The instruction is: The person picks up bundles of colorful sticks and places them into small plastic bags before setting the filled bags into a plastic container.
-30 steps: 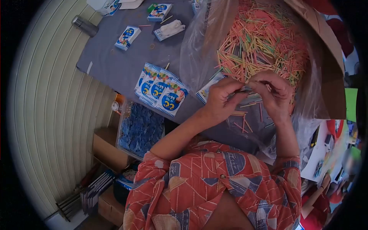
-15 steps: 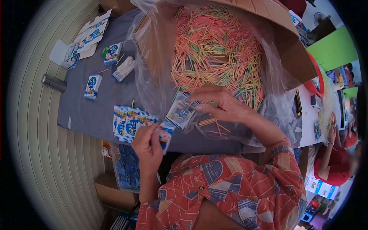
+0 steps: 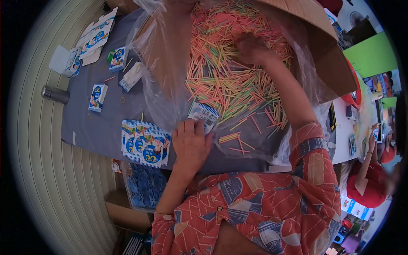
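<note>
My left hand (image 3: 191,142) lies at the table's front, back up, its fingers stretched over the lower edge of a small white-and-blue packet (image 3: 205,114). To its left is an overlapping row of filled-looking blue-and-white packets (image 3: 151,146) with a cartoon print. My right hand (image 3: 254,49) reaches deep into the heap of thin coloured sticks (image 3: 221,76), pink, yellow and green. Motion blurs its fingers, and I cannot make out whether they hold sticks. Several loose sticks (image 3: 229,137) lie apart from the heap, right of my left hand.
A large cardboard box (image 3: 329,55) lined with clear plastic (image 3: 146,80) surrounds the heap. Small printed boxes (image 3: 98,97), a metal flask (image 3: 55,94) and an opened carton (image 3: 97,38) stand leftward. Below the table edge is a tub of blue wrappers (image 3: 146,185). A person in red (image 3: 364,182) works at right.
My right hand has moved from the packet up into the stick heap. My left hand has let go of a packet, which lies on the row, and moved right onto the other packet.
</note>
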